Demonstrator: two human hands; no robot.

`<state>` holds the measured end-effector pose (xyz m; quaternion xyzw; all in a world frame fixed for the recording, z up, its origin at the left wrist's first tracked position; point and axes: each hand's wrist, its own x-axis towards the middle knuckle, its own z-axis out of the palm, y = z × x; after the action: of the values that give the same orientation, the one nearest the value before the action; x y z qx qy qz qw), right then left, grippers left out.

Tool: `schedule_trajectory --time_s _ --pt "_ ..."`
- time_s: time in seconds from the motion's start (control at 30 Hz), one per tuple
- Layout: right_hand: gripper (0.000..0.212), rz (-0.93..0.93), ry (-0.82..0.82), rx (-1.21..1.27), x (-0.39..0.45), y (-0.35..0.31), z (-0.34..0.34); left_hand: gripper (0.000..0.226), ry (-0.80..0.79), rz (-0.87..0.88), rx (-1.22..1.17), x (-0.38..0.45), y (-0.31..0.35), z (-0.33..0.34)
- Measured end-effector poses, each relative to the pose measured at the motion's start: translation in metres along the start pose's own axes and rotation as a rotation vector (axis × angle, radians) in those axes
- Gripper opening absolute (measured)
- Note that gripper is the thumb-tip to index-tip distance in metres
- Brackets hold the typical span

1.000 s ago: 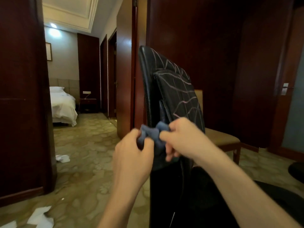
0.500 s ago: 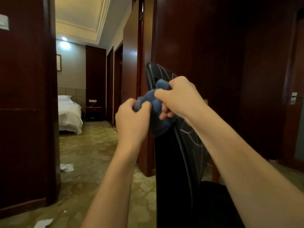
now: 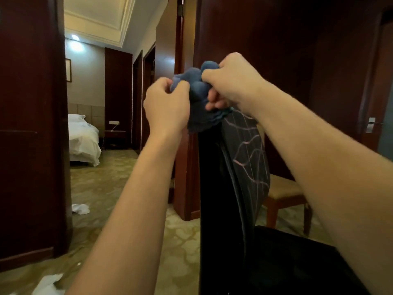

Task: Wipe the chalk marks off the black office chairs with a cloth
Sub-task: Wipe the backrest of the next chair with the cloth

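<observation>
Left hand (image 3: 168,105) and right hand (image 3: 231,81) both grip the bunched blue cloth (image 3: 198,96), frame centre, at the top edge of the black leather office chair back (image 3: 244,167). Pale chalk lines (image 3: 248,154) below it remain; wiping looks barely started.

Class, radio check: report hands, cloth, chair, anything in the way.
Left hand and right hand both grip bunched blue cloth at top of black chair back. Chalk lines remain. Nothing blocking.
</observation>
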<state>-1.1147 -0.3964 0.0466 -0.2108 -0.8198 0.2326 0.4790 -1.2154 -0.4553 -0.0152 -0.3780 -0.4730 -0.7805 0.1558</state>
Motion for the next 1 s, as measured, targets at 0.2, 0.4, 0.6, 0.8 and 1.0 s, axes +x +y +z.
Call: schedule_trajectory --time_s 0.2,0.4,0.6,0.8,1.0 --pt "0.020 -0.035 0.061 -0.248 -0.063 0.048 0.025 0.018 -0.029 0.063 0.191 -0.073 -0.034 -0.012" --pt "0.017 0.149 -0.015 -0.379 -0.178 0.104 0.065 0.030 -0.035 -0.057 0.224 -0.181 -0.116 -0.030" --pt "0.018 0.359 -0.109 -0.433 -0.267 0.161 0.108 0.025 -0.133 -0.347 0.331 -0.277 -0.170 -0.059" --pt "0.015 0.355 -0.026 -0.370 -0.272 0.148 0.090 0.024 -0.166 -0.228 0.353 -0.267 -0.135 -0.064" --pt "0.020 0.127 0.231 -0.510 -0.197 0.103 0.037 0.015 -0.080 0.016 0.369 -0.189 -0.074 -0.008"
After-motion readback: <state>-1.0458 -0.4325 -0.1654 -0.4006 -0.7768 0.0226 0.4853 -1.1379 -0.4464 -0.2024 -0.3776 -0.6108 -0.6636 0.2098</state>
